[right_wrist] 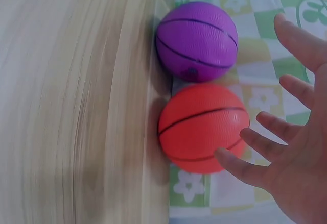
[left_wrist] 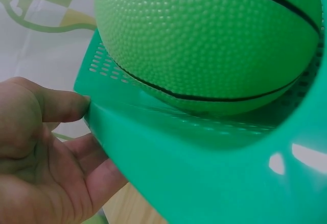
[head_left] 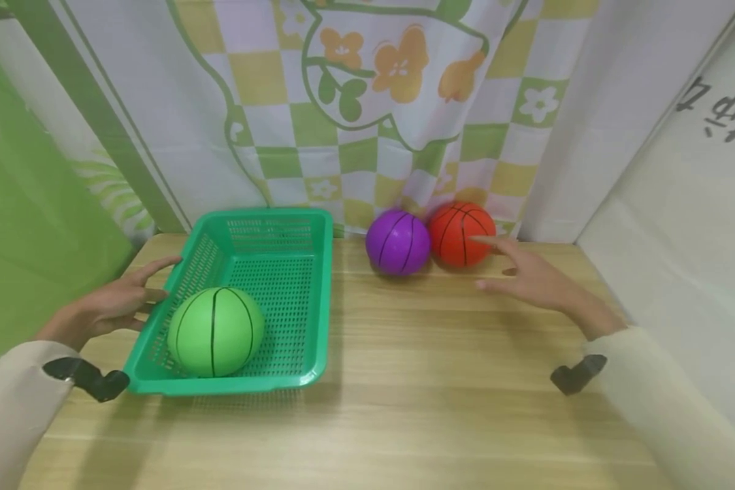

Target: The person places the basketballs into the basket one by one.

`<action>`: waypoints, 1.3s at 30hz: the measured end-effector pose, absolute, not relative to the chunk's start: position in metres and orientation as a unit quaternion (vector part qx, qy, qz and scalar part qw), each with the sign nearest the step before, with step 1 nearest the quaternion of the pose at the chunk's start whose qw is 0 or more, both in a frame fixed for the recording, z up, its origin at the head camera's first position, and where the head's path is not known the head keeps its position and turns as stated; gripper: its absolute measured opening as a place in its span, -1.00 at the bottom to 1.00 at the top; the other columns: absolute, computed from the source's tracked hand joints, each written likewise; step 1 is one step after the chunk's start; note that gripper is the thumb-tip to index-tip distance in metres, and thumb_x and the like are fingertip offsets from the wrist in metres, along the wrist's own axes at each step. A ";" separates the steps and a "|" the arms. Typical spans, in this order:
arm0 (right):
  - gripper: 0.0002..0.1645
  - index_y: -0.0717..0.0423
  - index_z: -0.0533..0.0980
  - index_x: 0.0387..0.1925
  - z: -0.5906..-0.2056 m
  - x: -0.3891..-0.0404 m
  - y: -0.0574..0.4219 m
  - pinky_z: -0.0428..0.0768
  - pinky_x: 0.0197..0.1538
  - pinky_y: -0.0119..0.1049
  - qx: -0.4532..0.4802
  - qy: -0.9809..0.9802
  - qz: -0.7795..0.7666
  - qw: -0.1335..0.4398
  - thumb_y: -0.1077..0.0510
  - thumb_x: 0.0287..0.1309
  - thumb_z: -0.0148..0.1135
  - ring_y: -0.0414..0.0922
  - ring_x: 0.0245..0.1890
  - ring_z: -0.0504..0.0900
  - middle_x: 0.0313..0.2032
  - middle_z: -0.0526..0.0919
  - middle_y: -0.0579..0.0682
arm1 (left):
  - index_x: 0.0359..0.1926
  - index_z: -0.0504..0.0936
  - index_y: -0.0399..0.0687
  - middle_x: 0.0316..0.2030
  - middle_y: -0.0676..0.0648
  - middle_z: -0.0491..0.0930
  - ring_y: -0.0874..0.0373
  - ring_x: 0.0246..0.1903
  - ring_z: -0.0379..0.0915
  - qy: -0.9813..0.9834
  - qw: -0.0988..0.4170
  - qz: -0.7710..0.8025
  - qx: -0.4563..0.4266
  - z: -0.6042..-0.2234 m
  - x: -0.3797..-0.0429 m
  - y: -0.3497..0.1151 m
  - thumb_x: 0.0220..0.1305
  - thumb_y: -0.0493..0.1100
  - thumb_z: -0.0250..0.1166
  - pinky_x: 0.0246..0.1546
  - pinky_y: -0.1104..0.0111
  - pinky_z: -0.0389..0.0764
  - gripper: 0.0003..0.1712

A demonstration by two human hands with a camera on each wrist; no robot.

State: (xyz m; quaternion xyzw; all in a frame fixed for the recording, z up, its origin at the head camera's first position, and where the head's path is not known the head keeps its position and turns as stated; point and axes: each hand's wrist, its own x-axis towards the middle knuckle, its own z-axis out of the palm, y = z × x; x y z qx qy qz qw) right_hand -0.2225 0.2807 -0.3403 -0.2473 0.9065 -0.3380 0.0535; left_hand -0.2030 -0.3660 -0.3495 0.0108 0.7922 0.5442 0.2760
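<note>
A green plastic basket [head_left: 322,299] with slotted walls sits on the left of the wooden table. Inside its near left part rests a green toy basketball [head_left: 217,332]. My left hand [head_left: 120,304] holds the basket's left rim; in the left wrist view one fingertip [left_wrist: 84,105] lies on the rim and other fingers go under it. Against the back curtain sit a purple basketball [head_left: 398,242] and a red basketball [head_left: 462,234], side by side. My right hand [head_left: 529,275], fingers spread and holding nothing, reaches toward the red ball and overlaps its right edge in the head view.
The wooden table [head_left: 441,395] extends in front of the balls and right of the basket. A checked, flowered curtain [head_left: 355,163] hangs along the back edge. A white panel [head_left: 680,238] stands on the right, a green one [head_left: 37,204] on the left.
</note>
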 end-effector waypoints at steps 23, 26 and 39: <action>0.09 0.01 0.03 0.57 -0.332 -0.230 0.340 0.28 0.12 0.52 -0.200 0.916 -0.331 0.107 0.06 0.16 0.44 0.48 0.38 0.00 0.49 -0.07 0.35 | 0.59 -0.45 0.22 0.43 -0.58 -0.30 -0.38 0.18 0.34 0.792 0.280 0.543 0.005 -0.350 -0.206 -0.367 0.56 -0.31 -0.07 -0.11 -0.09 0.64 -0.09; 0.12 -0.05 -0.01 0.58 -0.333 -0.231 0.344 0.13 0.13 0.59 -0.183 0.913 -0.343 0.124 0.04 0.16 0.44 0.45 0.40 -0.03 0.52 -0.13 0.30 | 0.59 -0.44 0.24 0.42 -0.56 -0.22 -0.23 0.09 0.47 0.790 0.280 0.545 0.000 -0.350 -0.204 -0.369 0.55 -0.31 -0.06 -0.13 -0.09 0.65 -0.09; 0.19 0.03 -0.14 0.58 -0.365 -0.245 0.361 0.13 0.22 0.52 -0.162 0.868 -0.458 0.103 0.33 0.13 0.40 0.41 0.43 -0.07 0.52 -0.12 0.26 | 0.60 -0.43 0.26 0.42 -0.58 -0.22 -0.18 0.09 0.45 0.790 0.280 0.546 -0.001 -0.352 -0.205 -0.372 0.56 -0.31 -0.07 -0.09 -0.09 0.64 -0.10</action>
